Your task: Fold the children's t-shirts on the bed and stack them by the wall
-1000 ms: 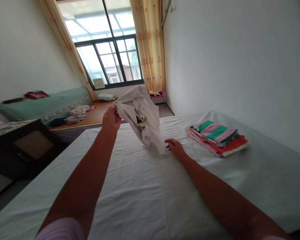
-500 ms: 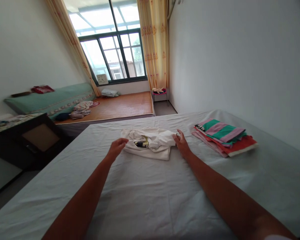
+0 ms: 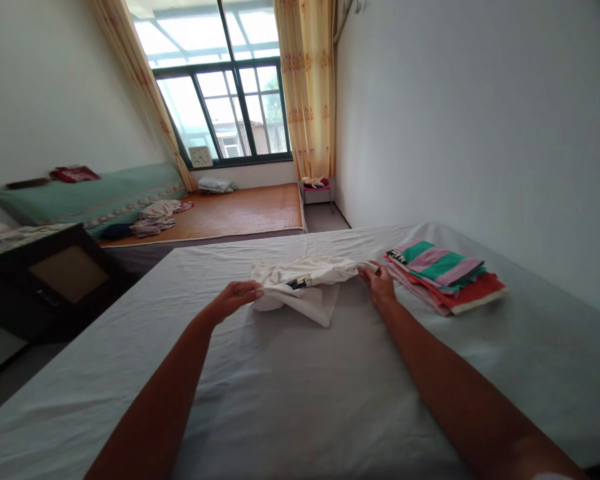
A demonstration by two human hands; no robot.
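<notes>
A crumpled white T-shirt (image 3: 310, 272) with a dark and yellow print is stretched between my two hands, partly raised from the sheet. My left hand (image 3: 237, 297) pinches its left edge between thumb and fingers. At the other end, my right hand (image 3: 379, 281) grips the shirt's right edge. A loose corner of the cloth hangs towards me and rests on the white sheet (image 3: 290, 400). Just right of my right hand lies a stack of folded clothes (image 3: 443, 267), green-and-pink striped on top, with red and pink pieces beneath.
A wall (image 3: 470, 120) rises along the right side. Beyond the sheet's far edge stands a bed with a brown mat (image 3: 245, 213), rumpled clothes (image 3: 155, 219) lying on it. To the left is a dark cabinet (image 3: 55, 280). A small pink stool (image 3: 316, 185) stands near the curtain.
Both hands have closed on the white T-shirt and lifted its edges. My right hand moved slightly right, pulling the cloth wider; the near corner now hangs down.
</notes>
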